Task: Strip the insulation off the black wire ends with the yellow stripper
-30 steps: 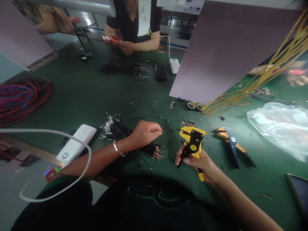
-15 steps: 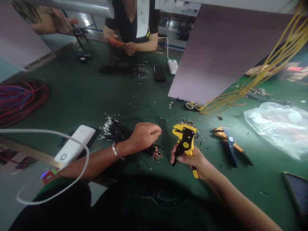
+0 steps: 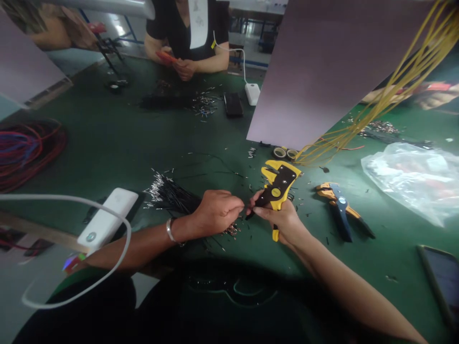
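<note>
My right hand (image 3: 283,217) is closed round the handles of a yellow and black wire stripper (image 3: 279,184), whose jaws point up and to the left. Close beside it, my left hand (image 3: 224,210) has its fingers pinched together; what they hold, if anything, is too small to make out. Beneath and left of that hand lies a bundle of short black wires (image 3: 175,193) with bare, shiny ends at the left. Copper-coloured ends of the bundle show under the left hand's right side.
A second wire stripper (image 3: 337,205), orange and dark blue, lies to the right. Beyond it are a clear plastic bag (image 3: 412,177) and a phone (image 3: 441,282). A white power bank (image 3: 107,215) with a cable lies left. Yellow wires (image 3: 376,119) hang down at right. Another person's hands (image 3: 184,69) are across the table.
My right hand has moved up and left with the wire stripper, which has tilted to the right. Its fingers are now nearer my left hand, which stays closed. The view has shifted slightly.
</note>
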{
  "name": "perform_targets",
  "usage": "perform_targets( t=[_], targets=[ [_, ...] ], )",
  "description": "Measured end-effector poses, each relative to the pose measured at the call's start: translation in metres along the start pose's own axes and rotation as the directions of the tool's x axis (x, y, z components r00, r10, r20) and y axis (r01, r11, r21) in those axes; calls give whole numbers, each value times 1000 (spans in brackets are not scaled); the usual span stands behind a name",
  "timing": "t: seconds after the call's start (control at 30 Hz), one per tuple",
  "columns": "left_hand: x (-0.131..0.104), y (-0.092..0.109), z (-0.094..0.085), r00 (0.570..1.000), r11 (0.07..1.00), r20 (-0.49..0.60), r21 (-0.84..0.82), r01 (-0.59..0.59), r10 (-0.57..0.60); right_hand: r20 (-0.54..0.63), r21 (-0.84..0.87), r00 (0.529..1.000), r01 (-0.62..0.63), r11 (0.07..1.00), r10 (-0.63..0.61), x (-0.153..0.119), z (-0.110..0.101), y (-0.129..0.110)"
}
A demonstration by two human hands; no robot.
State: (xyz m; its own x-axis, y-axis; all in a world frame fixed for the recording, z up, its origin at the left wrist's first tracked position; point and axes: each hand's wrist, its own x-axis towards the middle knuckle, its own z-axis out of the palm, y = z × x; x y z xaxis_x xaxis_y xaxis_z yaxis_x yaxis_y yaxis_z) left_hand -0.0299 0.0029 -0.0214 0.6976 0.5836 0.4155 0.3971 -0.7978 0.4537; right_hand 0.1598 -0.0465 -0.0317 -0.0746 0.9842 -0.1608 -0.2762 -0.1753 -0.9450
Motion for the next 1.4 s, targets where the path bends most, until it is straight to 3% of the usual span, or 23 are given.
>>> perform_targets(
  t=[0.17, 0.37, 0.7, 1.0, 1.1, 1.17, 1.3, 1.4],
  targets=[
    [1, 0, -1, 1000, 999, 16, -40, 10, -9, 18, -23, 1000, 25, 999, -25, 0, -1, 3],
    [2, -3, -2, 999, 998, -42, -61, -6, 3, 24, 36, 999, 41, 999, -41, 0, -5, 3],
    [1, 0, -2, 999, 1000, -30, -18, -20, 19, 14, -3, 999, 45, 999, -45, -1, -2, 2],
    [2, 0, -2, 999, 994, -34, -105, 8, -12, 26, 45, 997, 65, 997, -67, -1, -2, 4],
    [2, 1, -1, 996, 978, -23, -192, 81, -87, 36, 60, 997, 62, 996, -64, 0, -3, 4],
    [3, 1, -2, 981, 941, 32, -278, 193, -192, 36, 79, 997, 61, 995, -64, 0, -2, 3],
    [6, 2, -5, 885, 770, 213, -436, 466, -415, 51, 131, 997, 49, 990, -56, 0, 0, -1],
    [7, 3, -6, 841, 681, 285, -495, 540, -460, 59, 157, 997, 33, 987, -42, 0, 0, -1]
  ],
)
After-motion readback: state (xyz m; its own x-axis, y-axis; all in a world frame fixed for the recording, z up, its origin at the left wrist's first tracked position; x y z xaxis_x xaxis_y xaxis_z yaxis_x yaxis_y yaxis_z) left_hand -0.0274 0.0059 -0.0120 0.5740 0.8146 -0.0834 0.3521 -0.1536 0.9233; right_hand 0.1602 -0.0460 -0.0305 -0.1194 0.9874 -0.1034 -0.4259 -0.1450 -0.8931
